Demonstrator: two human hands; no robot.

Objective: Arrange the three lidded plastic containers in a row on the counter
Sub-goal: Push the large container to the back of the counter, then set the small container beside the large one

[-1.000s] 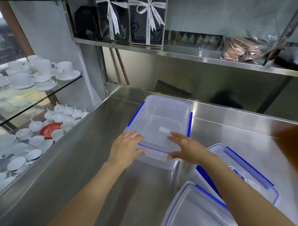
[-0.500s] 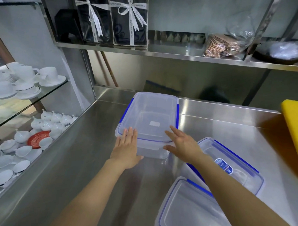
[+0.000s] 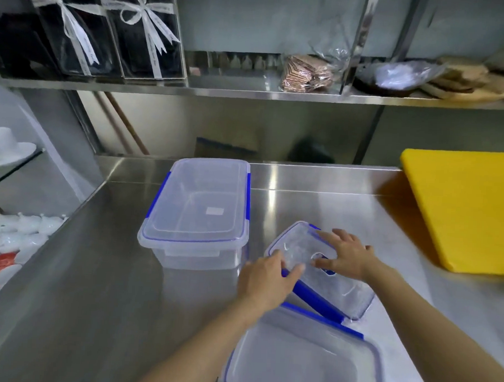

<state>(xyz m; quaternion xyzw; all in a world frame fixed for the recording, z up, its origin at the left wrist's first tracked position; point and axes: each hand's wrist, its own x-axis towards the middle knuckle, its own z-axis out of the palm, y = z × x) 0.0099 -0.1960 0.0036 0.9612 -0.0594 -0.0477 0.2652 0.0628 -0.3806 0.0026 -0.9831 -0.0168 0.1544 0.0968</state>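
Three clear plastic containers with blue-clipped lids are on the steel counter (image 3: 82, 284). The largest container (image 3: 199, 208) stands alone at the back left, square to the wall. A middle container (image 3: 336, 287) lies skewed to its right. My left hand (image 3: 265, 281) rests on its left corner and blue clip. My right hand (image 3: 347, 254) lies flat on its lid, fingers spread, covering part of a blue label. The third container (image 3: 301, 357) sits nearest me at the bottom edge, its back touching or overlapping the middle one.
A yellow cutting board (image 3: 463, 208) lies on the counter at the right. A steel shelf (image 3: 249, 92) above holds ribboned black boxes (image 3: 107, 31) and bagged items (image 3: 306, 72). White cups and teapots (image 3: 21, 227) fill glass shelves to the left.
Both hands left the large container, which stays at the back left, and moved right and nearer onto the middle container. The camera view swung right.
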